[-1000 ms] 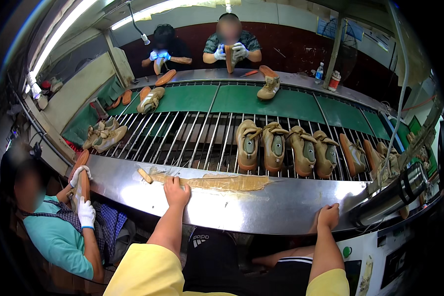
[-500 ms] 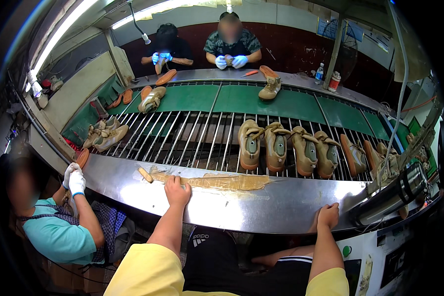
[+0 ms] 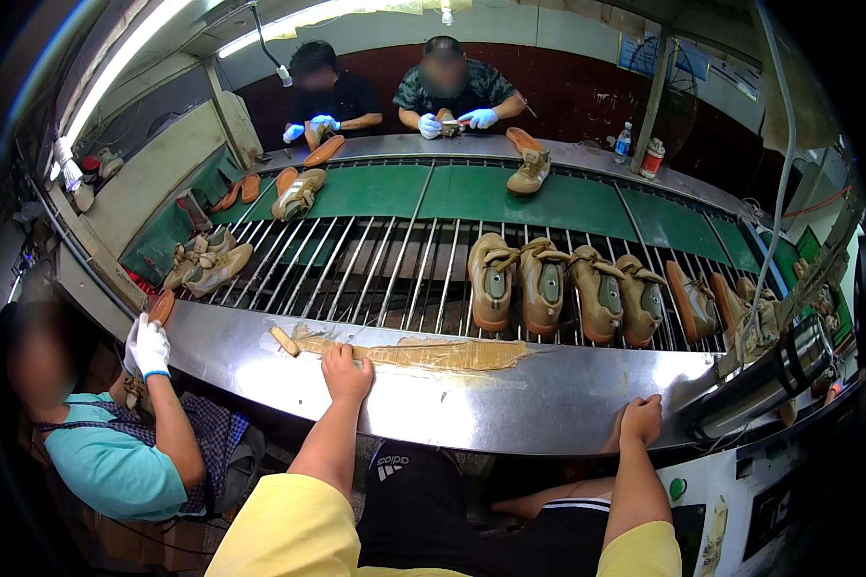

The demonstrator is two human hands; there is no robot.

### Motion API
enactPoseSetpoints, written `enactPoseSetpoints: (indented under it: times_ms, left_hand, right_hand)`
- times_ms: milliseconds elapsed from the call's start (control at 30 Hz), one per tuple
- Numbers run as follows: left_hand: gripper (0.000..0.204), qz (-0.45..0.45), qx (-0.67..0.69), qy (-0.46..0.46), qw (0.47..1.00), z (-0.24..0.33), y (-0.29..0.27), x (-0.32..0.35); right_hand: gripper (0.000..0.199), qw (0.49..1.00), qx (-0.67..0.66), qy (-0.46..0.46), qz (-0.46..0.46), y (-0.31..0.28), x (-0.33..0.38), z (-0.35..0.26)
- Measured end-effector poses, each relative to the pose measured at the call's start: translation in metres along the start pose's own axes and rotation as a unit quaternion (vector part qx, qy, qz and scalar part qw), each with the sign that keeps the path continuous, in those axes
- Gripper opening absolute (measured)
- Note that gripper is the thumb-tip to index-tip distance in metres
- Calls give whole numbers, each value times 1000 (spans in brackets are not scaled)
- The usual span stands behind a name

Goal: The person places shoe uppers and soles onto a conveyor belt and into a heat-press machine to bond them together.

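Observation:
My left hand [image 3: 345,369] rests flat on the steel ledge [image 3: 510,399], its fingers on the edge of a long tan glue smear [image 3: 433,354]. A small brush-like stick [image 3: 284,340] lies just left of it. At the near lip of the ledge, further right, my right hand [image 3: 640,419] curls over the rim and holds nothing else. Beyond the ledge, several tan shoes [image 3: 548,284] stand in a row on the metal roller bars [image 3: 385,269], soles toward me.
A person in a teal shirt with a white glove [image 3: 148,346] sits at my left. Two people in gloves work across the green belt [image 3: 433,192]. More shoes [image 3: 207,264] lie at left, one shoe [image 3: 529,171] sits far, and two bottles [image 3: 640,154] stand at the back.
My hands have stayed put. The gloved hand of the person at my left rose toward the ledge. The two people opposite shifted their hands over their work.

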State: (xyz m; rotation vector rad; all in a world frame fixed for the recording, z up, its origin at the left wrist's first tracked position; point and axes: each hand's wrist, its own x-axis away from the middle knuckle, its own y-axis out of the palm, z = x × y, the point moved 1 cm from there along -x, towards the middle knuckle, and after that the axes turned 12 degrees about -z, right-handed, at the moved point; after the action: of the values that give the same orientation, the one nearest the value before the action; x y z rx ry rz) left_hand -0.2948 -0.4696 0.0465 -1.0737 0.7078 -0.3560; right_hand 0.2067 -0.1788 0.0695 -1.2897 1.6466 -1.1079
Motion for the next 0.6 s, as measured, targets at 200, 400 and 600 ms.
enactPoseSetpoints:
  times_ms: [200,400,600]
  left_hand:
    - [33,3,1,5,1000,-4,-1,-2]
    - [27,16,-5,11,1000,-6,-5,-3]
    - [26,6,6,11,1000,-3,-8,-3]
  right_hand:
    - [17,1000,-1,2,9,2,1,0]
    - [18,1000,-10,6,1,-2,6,-5]
    - [18,1000,-8,15,-5,-3,8,-6]
